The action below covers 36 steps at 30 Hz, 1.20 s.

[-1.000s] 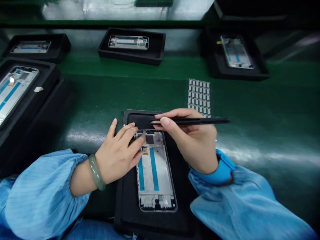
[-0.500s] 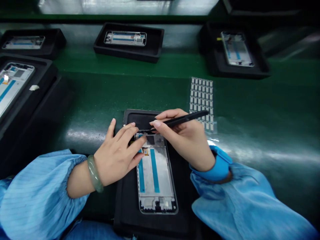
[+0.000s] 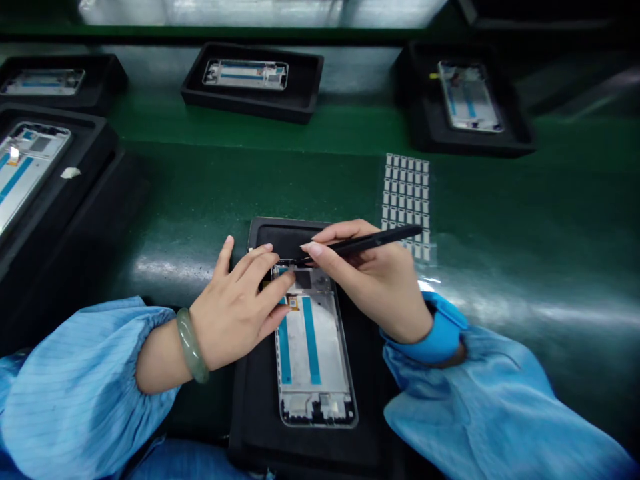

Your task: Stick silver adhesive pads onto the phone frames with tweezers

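A phone frame (image 3: 325,340) with two blue strips lies in a black foam tray (image 3: 257,407) in front of me. My left hand (image 3: 237,310) rests over its upper left corner, fingers spread and fingertips touching the frame's top end. Black tweezers (image 3: 370,241) are pinched between the thumb and fingers of my right hand (image 3: 377,283). Their tip points left and down at the top edge of the frame, close to my left fingertips. What the tip touches is too small to make out.
A sheet of small grey stickers (image 3: 407,190) lies behind my right hand. Along the back stand black trays with phone frames: one left (image 3: 107,80), one middle (image 3: 300,107), one right (image 3: 425,127). Another tray (image 3: 90,143) sits at near left, a white scrap (image 3: 71,173) on its rim.
Both hands keep their places at the frame's top end. The tweezers' tip has shifted slightly left along the top edge. The whole view has moved a little.
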{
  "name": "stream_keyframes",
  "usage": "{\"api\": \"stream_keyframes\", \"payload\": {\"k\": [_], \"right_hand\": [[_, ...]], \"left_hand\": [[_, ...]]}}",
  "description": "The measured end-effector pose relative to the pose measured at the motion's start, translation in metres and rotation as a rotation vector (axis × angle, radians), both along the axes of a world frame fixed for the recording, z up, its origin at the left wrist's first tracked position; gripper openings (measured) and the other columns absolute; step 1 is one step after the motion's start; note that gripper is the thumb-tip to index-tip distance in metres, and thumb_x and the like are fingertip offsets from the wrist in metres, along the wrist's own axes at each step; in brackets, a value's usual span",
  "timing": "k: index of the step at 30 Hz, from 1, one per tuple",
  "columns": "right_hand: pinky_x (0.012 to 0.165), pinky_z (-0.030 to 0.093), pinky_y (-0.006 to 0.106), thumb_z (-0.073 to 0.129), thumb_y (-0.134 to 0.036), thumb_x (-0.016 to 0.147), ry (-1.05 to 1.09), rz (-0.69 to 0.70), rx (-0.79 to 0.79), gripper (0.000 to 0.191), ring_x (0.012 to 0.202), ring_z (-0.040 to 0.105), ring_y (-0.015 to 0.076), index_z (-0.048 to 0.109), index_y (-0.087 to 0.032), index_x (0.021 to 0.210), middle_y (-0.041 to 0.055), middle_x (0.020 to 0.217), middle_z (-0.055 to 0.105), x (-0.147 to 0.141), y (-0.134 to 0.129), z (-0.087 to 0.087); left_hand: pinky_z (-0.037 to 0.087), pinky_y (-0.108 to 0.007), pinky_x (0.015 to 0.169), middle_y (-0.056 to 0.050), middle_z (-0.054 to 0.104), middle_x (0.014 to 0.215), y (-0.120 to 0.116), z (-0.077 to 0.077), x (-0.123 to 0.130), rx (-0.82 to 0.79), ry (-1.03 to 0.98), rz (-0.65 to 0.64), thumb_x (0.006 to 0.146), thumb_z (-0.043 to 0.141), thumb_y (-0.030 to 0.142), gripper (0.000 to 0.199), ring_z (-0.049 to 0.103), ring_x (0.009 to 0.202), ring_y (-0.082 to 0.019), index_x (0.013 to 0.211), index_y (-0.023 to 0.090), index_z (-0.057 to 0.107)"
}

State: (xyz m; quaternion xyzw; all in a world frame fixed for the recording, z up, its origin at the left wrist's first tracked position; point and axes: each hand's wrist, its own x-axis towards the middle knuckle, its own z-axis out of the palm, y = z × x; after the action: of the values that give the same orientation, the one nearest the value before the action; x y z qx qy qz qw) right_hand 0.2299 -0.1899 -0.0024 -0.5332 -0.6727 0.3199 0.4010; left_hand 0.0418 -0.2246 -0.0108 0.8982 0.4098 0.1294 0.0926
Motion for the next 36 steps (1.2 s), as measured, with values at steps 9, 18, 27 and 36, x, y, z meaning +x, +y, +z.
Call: {"api": "stream_keyframes", "payload": {"k": [9, 18, 27, 36], "right_hand": [[0.064, 0.056, 0.030, 0.065, -0.031, 0.079, 0.019, 0.020, -0.031, 0.011, 0.073, 0.065, 0.0172, 0.063, -0.020, 0.082, 0.0018, 0.083, 0.065, 0.0011, -0.0013, -0.0033], [0.067, 0.056, 0.031, 0.064, -0.031, 0.080, -0.030, 0.039, -0.012, 0.011, 0.075, 0.066, 0.0184, 0.063, -0.021, 0.084, 0.0021, 0.084, 0.066, 0.0015, -0.0006, -0.0041], [0.065, 0.055, 0.031, 0.064, -0.025, 0.080, -0.062, -0.024, 0.139, 0.003, 0.075, 0.064, 0.0179, 0.062, -0.024, 0.081, 0.0021, 0.081, 0.066, -0.0001, -0.0053, 0.0014], [0.065, 0.056, 0.031, 0.063, -0.030, 0.081, 0.041, 0.045, 0.019, 0.011, 0.076, 0.066, 0.0177, 0.060, -0.022, 0.087, 0.0033, 0.087, 0.066, 0.0003, -0.0059, -0.0008]], "left_hand": [[0.024, -0.062, 0.105, -0.015, 0.052, 0.123, -0.0007, -0.0007, 0.0000, 0.009, -0.007, 0.002, 0.091, 0.044, 0.028, 0.031, 0.040, 0.126, -0.029, 0.119, 0.017, 0.052], [0.023, -0.063, 0.105, -0.014, 0.052, 0.122, -0.0004, -0.0002, 0.0000, 0.000, -0.018, 0.001, 0.090, 0.047, 0.028, 0.033, 0.041, 0.125, -0.030, 0.120, 0.016, 0.052], [0.024, -0.061, 0.105, -0.015, 0.053, 0.121, 0.0018, 0.0004, 0.0005, 0.001, -0.018, -0.006, 0.090, 0.045, 0.027, 0.036, 0.042, 0.124, -0.030, 0.124, 0.014, 0.050], [0.026, -0.061, 0.105, -0.016, 0.053, 0.121, 0.0019, -0.0008, 0.0003, 0.000, -0.036, -0.006, 0.091, 0.043, 0.027, 0.036, 0.042, 0.124, -0.030, 0.123, 0.014, 0.050]]}}
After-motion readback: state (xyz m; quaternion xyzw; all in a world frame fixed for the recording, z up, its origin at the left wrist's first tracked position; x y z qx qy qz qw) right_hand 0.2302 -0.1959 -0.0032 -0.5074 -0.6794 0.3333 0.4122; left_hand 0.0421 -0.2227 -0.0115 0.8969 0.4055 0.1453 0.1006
